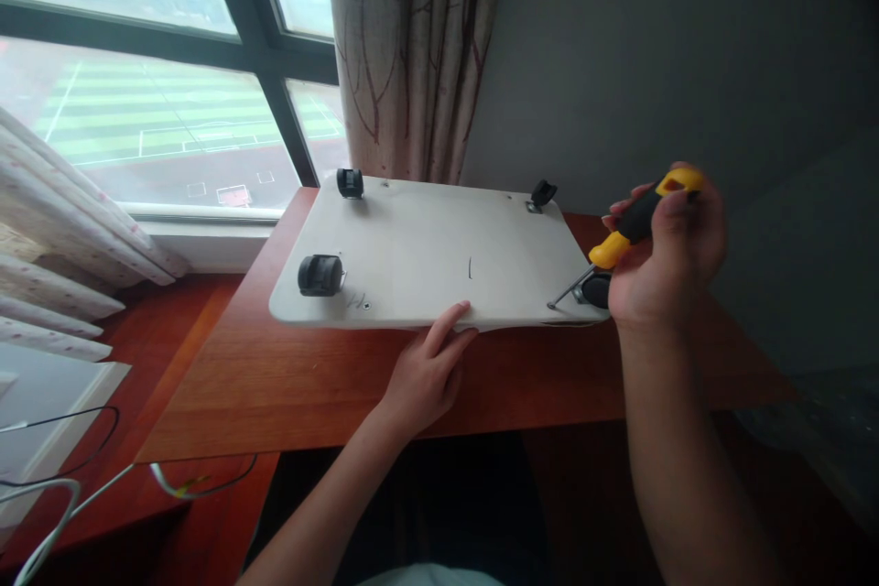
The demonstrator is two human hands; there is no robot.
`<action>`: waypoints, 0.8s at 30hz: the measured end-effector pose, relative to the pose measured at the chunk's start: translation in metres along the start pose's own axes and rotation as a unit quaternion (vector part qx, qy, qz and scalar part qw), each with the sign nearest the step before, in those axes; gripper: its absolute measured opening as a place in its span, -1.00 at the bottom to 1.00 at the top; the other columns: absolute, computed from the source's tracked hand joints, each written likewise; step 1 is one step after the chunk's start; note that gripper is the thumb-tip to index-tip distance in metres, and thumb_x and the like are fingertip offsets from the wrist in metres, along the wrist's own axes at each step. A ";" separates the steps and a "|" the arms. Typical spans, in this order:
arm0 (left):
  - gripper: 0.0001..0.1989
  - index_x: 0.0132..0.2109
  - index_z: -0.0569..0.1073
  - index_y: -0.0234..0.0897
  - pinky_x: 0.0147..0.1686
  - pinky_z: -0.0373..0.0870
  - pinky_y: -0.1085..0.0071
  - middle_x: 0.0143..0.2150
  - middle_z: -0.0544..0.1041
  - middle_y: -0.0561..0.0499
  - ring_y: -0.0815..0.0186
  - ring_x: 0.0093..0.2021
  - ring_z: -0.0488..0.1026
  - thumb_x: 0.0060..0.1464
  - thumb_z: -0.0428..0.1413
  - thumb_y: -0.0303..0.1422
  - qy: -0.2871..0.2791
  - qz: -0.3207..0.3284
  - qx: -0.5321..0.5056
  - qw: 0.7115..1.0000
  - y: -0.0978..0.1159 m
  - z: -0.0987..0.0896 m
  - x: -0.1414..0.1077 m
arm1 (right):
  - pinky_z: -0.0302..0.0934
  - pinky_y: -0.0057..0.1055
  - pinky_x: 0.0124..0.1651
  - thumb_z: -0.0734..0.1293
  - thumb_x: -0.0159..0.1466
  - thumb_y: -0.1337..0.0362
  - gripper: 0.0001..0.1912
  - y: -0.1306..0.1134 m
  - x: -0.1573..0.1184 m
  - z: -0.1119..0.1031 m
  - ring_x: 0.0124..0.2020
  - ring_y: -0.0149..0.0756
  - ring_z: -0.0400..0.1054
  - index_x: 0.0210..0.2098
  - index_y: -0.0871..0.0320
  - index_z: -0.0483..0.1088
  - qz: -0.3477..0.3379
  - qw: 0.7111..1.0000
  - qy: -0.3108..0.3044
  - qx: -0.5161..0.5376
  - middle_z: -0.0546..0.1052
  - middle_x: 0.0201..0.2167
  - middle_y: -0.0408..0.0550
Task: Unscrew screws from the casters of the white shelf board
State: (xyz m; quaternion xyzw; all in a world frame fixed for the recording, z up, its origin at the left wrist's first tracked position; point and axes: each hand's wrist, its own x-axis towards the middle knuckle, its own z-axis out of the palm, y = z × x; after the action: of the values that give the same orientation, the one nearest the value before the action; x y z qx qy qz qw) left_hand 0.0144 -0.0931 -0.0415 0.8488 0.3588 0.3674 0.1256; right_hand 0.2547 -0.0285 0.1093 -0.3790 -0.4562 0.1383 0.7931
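A white board [412, 238] with rounded corners lies flat on the wooden table, black casters facing up. My right hand [677, 256] is closed round the yellow-and-black handle of a screwdriver [637, 212]. Its shaft slants down to the left, and the tip meets a screw [551, 306] near the board's front right corner. Beside the shaft, a black caster [594, 289] is partly hidden by my right hand. At the middle of the front edge, my left hand [429, 375] grips the board, one finger on top and another against the edge.
Two casters [320, 276] [350, 183] stand on the board's left side, and a tilted one [542, 194] at the back right. The brown table [330, 385] extends around the board. Behind it are a curtain [418, 46], window and grey wall. Cables [61, 485] hang at lower left.
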 end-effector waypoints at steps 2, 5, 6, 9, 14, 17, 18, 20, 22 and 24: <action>-0.49 0.22 0.36 -0.26 0.13 0.49 0.13 0.44 0.15 -0.21 0.05 0.28 0.35 0.14 -0.04 -0.62 0.002 0.000 0.001 1.000 0.000 0.000 0.000 | 0.37 -0.37 -0.43 0.29 0.32 0.01 -0.72 -0.001 -0.001 0.001 -0.44 -0.37 0.43 -0.11 0.06 0.37 0.014 1.000 -0.011 0.021 0.51 -0.32 -0.15; -0.49 0.21 0.37 -0.27 0.13 0.49 0.15 0.43 0.16 -0.22 0.06 0.28 0.36 0.14 -0.03 -0.62 0.004 0.000 0.002 1.000 0.001 -0.001 0.001 | 0.29 -0.42 -0.50 0.22 0.35 -0.03 -0.70 -0.003 -0.001 0.001 -0.51 -0.41 0.36 -0.14 0.07 0.31 0.021 0.998 -0.028 0.048 0.50 -0.33 -0.14; -0.49 0.21 0.37 -0.28 0.13 0.49 0.16 0.43 0.16 -0.22 0.06 0.28 0.36 0.13 -0.03 -0.63 0.002 -0.001 0.002 1.000 0.001 -0.001 0.001 | 0.26 -0.43 -0.52 0.23 0.35 -0.03 -0.70 -0.003 -0.001 0.002 -0.53 -0.42 0.33 -0.15 0.06 0.31 0.022 0.998 -0.033 0.049 0.49 -0.32 -0.15; -0.49 0.21 0.38 -0.28 0.13 0.49 0.16 0.43 0.17 -0.22 0.06 0.28 0.36 0.12 -0.03 -0.63 -0.001 -0.001 0.001 1.000 0.001 -0.001 0.002 | 0.22 -0.46 -0.57 0.37 0.26 0.03 -0.75 -0.005 -0.002 0.002 -0.50 -0.43 0.31 -0.19 0.00 0.31 0.017 0.999 -0.025 0.013 0.46 -0.26 -0.19; -0.50 0.20 0.38 -0.27 0.13 0.48 0.16 0.44 0.14 -0.22 0.06 0.29 0.35 0.13 -0.03 -0.62 0.000 -0.001 0.003 1.000 0.001 -0.001 0.001 | 0.29 -0.43 -0.52 0.39 0.25 0.08 -0.79 -0.005 -0.002 0.002 -0.44 -0.39 0.35 -0.16 -0.03 0.38 0.009 1.000 -0.016 0.001 0.40 -0.33 -0.19; -0.48 0.21 0.37 -0.26 0.13 0.48 0.15 0.44 0.14 -0.21 0.06 0.29 0.35 0.13 -0.03 -0.63 -0.001 -0.002 0.000 1.000 0.001 -0.001 0.001 | 0.30 -0.41 -0.52 0.32 0.30 0.04 -0.79 -0.003 -0.001 0.003 -0.49 -0.39 0.35 -0.15 -0.01 0.37 0.004 0.999 -0.016 0.030 0.43 -0.36 -0.18; -0.47 0.22 0.36 -0.25 0.13 0.48 0.15 0.44 0.14 -0.21 0.06 0.29 0.35 0.12 -0.03 -0.63 -0.002 -0.003 -0.001 1.000 0.001 -0.001 0.001 | 0.29 -0.42 -0.52 0.30 0.32 0.03 -0.79 -0.003 -0.001 0.003 -0.49 -0.39 0.35 -0.16 0.00 0.36 0.001 0.999 -0.014 0.036 0.44 -0.37 -0.17; -0.46 0.23 0.35 -0.25 0.13 0.48 0.14 0.44 0.15 -0.21 0.05 0.29 0.35 0.12 -0.04 -0.63 -0.003 -0.003 -0.002 1.000 0.001 -0.001 0.001 | 0.28 -0.44 -0.53 0.30 0.32 0.04 -0.78 -0.002 -0.001 0.003 -0.46 -0.39 0.38 -0.18 0.03 0.36 -0.006 0.999 -0.006 0.040 0.45 -0.32 -0.16; -0.46 0.24 0.35 -0.25 0.12 0.49 0.15 0.44 0.15 -0.22 0.05 0.28 0.35 0.12 -0.04 -0.62 -0.004 -0.003 -0.002 1.000 0.001 -0.001 0.001 | 0.29 -0.46 -0.52 0.30 0.31 0.04 -0.78 -0.001 0.000 0.001 -0.39 -0.38 0.41 -0.18 0.04 0.38 -0.011 0.999 0.003 0.032 0.44 -0.26 -0.14; -0.47 0.23 0.35 -0.25 0.12 0.49 0.15 0.44 0.16 -0.22 0.05 0.28 0.35 0.13 -0.04 -0.62 -0.002 -0.004 -0.002 1.000 0.001 -0.001 0.001 | 0.32 -0.44 -0.50 0.29 0.32 0.03 -0.77 -0.001 0.001 0.000 -0.34 -0.35 0.43 -0.19 0.05 0.41 -0.009 1.000 0.003 0.023 0.42 -0.25 -0.13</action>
State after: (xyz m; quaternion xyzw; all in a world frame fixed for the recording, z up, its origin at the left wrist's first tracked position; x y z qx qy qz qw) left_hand 0.0143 -0.0929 -0.0397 0.8478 0.3612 0.3663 0.1289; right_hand 0.2551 -0.0286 0.1100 -0.3568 -0.4541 0.1408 0.8041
